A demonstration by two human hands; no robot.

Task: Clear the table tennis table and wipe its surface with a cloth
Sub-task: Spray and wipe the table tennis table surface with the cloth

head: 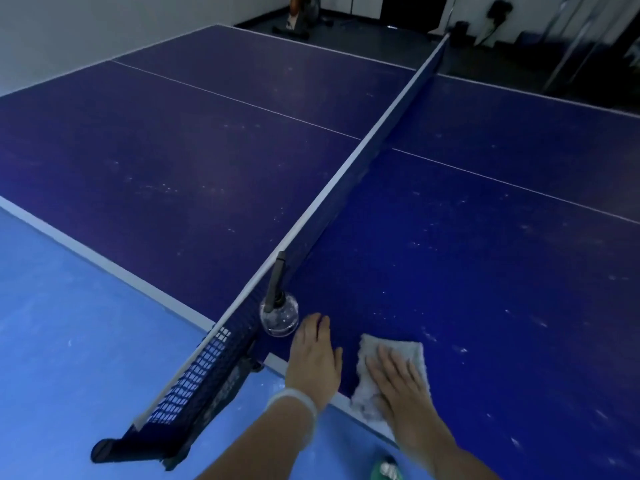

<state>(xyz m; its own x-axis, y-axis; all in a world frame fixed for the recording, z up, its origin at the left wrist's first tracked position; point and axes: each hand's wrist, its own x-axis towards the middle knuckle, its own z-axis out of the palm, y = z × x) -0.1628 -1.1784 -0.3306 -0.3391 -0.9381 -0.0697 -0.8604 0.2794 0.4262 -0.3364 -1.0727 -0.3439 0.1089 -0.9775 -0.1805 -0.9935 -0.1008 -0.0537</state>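
Grey fluffy cloth (391,370) lay at edge of blue table (485,271), R hand (398,379) flat on it, fingers straight. L hand (313,358) relaxed, held nothing, near clear spray bottle (279,315).

1 table (485,254), 1 net (346,168), 1 cloth (391,348), 1 bottle (280,317), 2 hands (313,358)

Arms: two forearms enter from the lower edge, both bare, with no sleeves showing anywhere up to the frame edge.
Left hand (313,358): bare, no glove and no ring that can be made out.
Left wrist: a thin, pale, translucent-looking band (294,405) circles it just behind the grip; whether it is a bracelet or a hair tie cannot be told.
Right hand (398,379): bare, no glove, no ring or watch visible.
Right wrist: plain, nothing worn behind the grip.
Fingernails: short; the blur hides any finer detail.
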